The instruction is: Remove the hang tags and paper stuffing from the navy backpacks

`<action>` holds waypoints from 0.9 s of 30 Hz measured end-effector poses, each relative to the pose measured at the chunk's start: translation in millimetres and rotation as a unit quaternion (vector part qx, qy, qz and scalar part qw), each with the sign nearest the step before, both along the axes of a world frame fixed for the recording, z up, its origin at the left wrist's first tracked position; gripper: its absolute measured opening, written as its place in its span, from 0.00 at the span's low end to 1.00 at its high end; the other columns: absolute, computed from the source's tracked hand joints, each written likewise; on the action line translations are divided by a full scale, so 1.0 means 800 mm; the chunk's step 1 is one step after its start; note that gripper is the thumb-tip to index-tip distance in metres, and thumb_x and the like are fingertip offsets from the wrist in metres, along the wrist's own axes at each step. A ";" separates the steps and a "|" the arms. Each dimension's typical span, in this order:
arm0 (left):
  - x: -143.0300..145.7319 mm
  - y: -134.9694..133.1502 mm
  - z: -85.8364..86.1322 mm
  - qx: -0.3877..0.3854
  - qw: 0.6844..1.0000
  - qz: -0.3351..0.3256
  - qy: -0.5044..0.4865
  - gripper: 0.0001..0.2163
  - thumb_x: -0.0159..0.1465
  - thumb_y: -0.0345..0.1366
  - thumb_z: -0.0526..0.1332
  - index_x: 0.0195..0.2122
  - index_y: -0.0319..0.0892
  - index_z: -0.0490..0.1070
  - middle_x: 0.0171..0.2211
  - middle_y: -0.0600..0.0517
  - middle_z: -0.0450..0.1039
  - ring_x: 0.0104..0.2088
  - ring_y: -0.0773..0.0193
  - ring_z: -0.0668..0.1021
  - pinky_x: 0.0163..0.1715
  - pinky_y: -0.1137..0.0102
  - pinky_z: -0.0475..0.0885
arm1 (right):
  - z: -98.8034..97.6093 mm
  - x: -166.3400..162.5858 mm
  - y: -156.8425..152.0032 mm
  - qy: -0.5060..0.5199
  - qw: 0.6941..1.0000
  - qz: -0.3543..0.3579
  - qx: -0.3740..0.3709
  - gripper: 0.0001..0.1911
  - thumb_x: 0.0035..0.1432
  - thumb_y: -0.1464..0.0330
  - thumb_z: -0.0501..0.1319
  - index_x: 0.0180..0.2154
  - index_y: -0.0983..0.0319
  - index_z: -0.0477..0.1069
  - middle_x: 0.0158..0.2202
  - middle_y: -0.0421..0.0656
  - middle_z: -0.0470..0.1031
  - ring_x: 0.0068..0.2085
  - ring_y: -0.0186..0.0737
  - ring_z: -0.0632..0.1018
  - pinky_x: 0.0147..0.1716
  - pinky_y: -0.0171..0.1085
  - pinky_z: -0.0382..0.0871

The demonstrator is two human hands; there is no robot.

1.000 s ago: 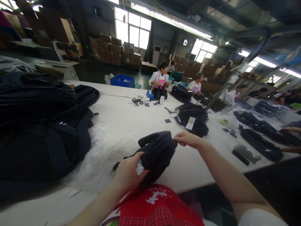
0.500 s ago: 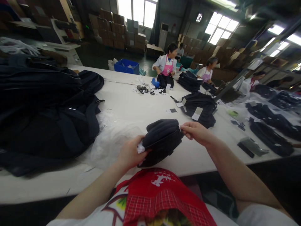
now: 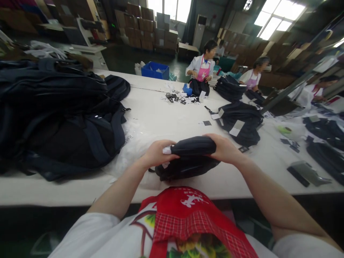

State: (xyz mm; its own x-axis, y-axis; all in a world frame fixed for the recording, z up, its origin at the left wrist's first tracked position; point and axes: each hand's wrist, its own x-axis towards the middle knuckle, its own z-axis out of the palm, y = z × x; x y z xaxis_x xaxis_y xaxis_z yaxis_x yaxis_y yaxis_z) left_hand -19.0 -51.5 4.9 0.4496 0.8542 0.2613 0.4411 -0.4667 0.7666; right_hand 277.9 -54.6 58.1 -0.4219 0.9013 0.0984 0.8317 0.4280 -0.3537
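Note:
A small dark navy bag (image 3: 193, 147) is held over the near edge of the white table, in front of my red apron. My left hand (image 3: 161, 154) grips its left end, with a bit of white material (image 3: 167, 150) showing between the fingers. Around the right end, my right hand (image 3: 221, 148) is closed, its fingertips partly hidden behind the bag. Crumpled clear plastic bags (image 3: 129, 154) lie beside my left hand. Past my right hand rests a dark backpack (image 3: 239, 122) with pale tags on it.
Dark backpacks (image 3: 67, 122) are heaped at the left. Loose tags (image 3: 182, 97) lie scattered beyond, near a blue bin (image 3: 155, 70). A grey and black tool (image 3: 307, 173) sits at the right. Across the table a person (image 3: 202, 68) in a pink apron handles a dark bag.
My right hand has gone from pinching a small part at the bag's right corner to gripping its right end. The bag has turned more level. The view has shifted.

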 end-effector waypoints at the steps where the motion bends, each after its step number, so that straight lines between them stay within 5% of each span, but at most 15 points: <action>1: -0.003 0.001 -0.003 -0.005 0.999 0.043 -0.029 0.19 0.54 0.46 0.67 0.45 0.43 0.75 0.38 0.51 0.78 0.39 0.61 0.78 0.43 0.69 0.72 | -0.004 0.003 0.001 0.007 1.000 -0.026 -0.002 0.27 0.44 0.66 0.66 0.49 0.57 0.71 0.45 0.44 0.77 0.45 0.49 0.76 0.46 0.44 0.69; 5: -0.028 0.003 -0.017 -0.035 0.964 0.244 -0.104 0.15 0.61 0.44 0.60 0.44 0.41 0.75 0.37 0.51 0.78 0.37 0.62 0.78 0.40 0.70 0.73 | -0.018 0.037 0.007 0.104 0.983 -0.147 0.024 0.18 0.46 0.67 0.64 0.42 0.59 0.74 0.38 0.43 0.79 0.41 0.48 0.77 0.42 0.42 0.70; 7: -0.038 -0.001 -0.020 -0.058 0.950 0.290 -0.105 0.12 0.60 0.42 0.60 0.39 0.41 0.76 0.34 0.52 0.78 0.35 0.62 0.78 0.38 0.71 0.73 | -0.018 0.050 0.008 0.153 0.963 -0.211 0.067 0.18 0.45 0.65 0.64 0.41 0.60 0.74 0.39 0.43 0.78 0.41 0.49 0.77 0.44 0.43 0.70; 9: -0.036 -0.011 -0.017 -0.076 0.954 0.269 -0.105 0.10 0.60 0.41 0.59 0.34 0.41 0.76 0.30 0.53 0.78 0.34 0.62 0.78 0.37 0.71 0.73 | -0.016 0.050 0.007 0.175 0.941 -0.264 0.117 0.18 0.47 0.63 0.64 0.42 0.60 0.74 0.39 0.45 0.78 0.42 0.50 0.77 0.45 0.45 0.69; 12: -0.008 -0.030 0.000 -0.072 0.981 0.146 -0.102 0.09 0.61 0.40 0.59 0.32 0.42 0.76 0.30 0.53 0.78 0.34 0.63 0.78 0.38 0.71 0.72 | -0.015 0.022 0.001 0.170 0.930 -0.290 0.150 0.21 0.47 0.58 0.66 0.43 0.59 0.73 0.41 0.47 0.77 0.44 0.51 0.76 0.46 0.45 0.68; 15: 0.036 -0.039 0.018 -0.051 0.995 0.043 -0.077 0.08 0.62 0.39 0.59 0.37 0.44 0.76 0.35 0.53 0.79 0.37 0.63 0.78 0.40 0.71 0.71 | -0.020 -0.019 -0.007 0.155 0.965 -0.205 0.050 0.29 0.42 0.55 0.70 0.45 0.60 0.71 0.43 0.47 0.75 0.45 0.51 0.75 0.46 0.46 0.68; 20: 0.070 -0.030 0.018 -0.049 0.997 0.055 -0.014 0.06 0.62 0.37 0.58 0.32 0.43 0.73 0.30 0.53 0.76 0.31 0.64 0.76 0.32 0.71 0.69 | -0.033 -0.041 -0.023 0.218 0.970 -0.069 -0.087 0.24 0.46 0.57 0.69 0.45 0.58 0.72 0.44 0.45 0.74 0.46 0.47 0.74 0.47 0.44 0.67; 27: 0.048 -0.043 0.021 -0.090 0.995 0.032 0.006 0.09 0.63 0.39 0.57 0.31 0.43 0.74 0.30 0.53 0.78 0.32 0.62 0.77 0.33 0.71 0.70 | -0.051 -0.024 -0.037 0.246 0.953 -0.087 -0.154 0.25 0.50 0.55 0.66 0.49 0.57 0.72 0.49 0.46 0.74 0.50 0.50 0.74 0.51 0.47 0.66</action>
